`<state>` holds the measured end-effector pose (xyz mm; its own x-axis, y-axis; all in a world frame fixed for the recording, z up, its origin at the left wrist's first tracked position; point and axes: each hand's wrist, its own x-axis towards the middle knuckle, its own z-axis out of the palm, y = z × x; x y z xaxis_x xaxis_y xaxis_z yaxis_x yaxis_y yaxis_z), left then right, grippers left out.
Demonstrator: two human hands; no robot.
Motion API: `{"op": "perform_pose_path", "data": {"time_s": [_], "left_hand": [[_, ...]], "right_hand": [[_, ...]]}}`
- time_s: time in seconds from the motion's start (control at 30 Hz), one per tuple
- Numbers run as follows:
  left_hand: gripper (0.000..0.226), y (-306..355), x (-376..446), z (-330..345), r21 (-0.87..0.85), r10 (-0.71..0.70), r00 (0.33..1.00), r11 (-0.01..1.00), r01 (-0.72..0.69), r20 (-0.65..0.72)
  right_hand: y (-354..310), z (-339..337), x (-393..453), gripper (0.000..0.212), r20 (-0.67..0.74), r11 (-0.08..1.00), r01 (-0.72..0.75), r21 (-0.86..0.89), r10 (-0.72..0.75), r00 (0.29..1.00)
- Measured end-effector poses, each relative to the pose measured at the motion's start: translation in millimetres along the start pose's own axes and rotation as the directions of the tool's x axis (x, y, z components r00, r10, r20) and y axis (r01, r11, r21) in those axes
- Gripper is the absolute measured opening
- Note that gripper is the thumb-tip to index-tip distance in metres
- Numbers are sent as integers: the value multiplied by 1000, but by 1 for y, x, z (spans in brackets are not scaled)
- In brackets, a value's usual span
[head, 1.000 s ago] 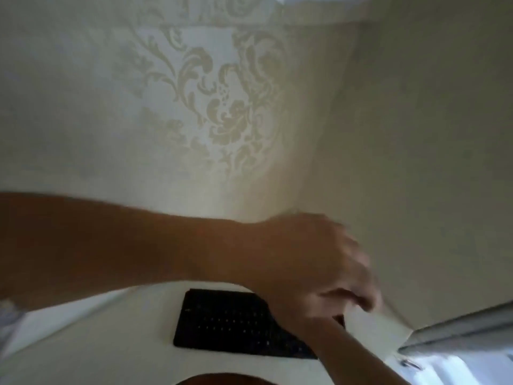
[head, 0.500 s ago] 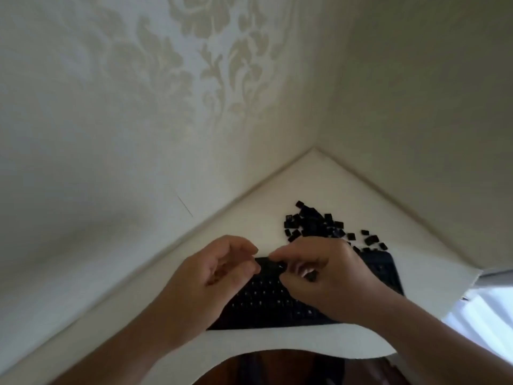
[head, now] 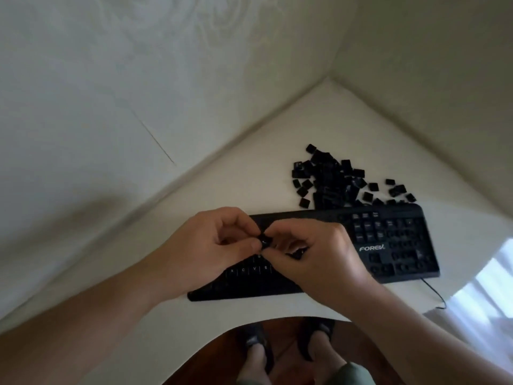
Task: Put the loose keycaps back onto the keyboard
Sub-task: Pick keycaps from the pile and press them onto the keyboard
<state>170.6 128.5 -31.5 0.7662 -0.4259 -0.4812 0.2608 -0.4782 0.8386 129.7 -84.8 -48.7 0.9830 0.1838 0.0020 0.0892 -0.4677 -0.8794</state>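
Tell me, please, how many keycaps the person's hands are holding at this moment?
2 visible: one keycap pinched between the fingertips of the left hand and right hand, and a second keycap tucked under the right hand's curled fingers. More may be hidden in that palm.

We see a white desk (head: 249, 168) set into a corner where two pale walls meet. The wall to the left of the desk (head: 111, 107) carries a faint damask pattern and a thin slanting line, while the wall to the right of the desk (head: 430, 65) is plain. Below the desk's curved front edge lies a dark brown floor (head: 283, 345), with two feet in dark sandals (head: 313, 340) on it. Past the desk's right edge hangs a bright white curtain (head: 488, 295).
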Motion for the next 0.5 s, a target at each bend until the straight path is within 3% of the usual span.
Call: {"op": "perform_pose_path", "data": {"time_s": [0.1,0.23,0.4,0.47,0.5], "left_hand": [[7,4,11,10,76,34,999,996,-36,23],[7,23,29,31,154,106,982,979,-131,159],[8,36,55,71,192,152,958,961,-201,242],[10,38,64,85,252,225,925,918,-306,305],[14,37,68,90,343,290,896,848,-403,335]], "right_hand": [[7,-6,-13,14,-53,994,27,-102,-32,998],[21,-16,-37,22,-198,972,49,-230,-96,975],[44,-42,-69,18,-331,927,-7,-374,-126,935],[58,-56,-80,18,-351,924,-75,-375,-66,934],[67,-64,-85,18,-353,913,-119,-389,-28,935]]}}
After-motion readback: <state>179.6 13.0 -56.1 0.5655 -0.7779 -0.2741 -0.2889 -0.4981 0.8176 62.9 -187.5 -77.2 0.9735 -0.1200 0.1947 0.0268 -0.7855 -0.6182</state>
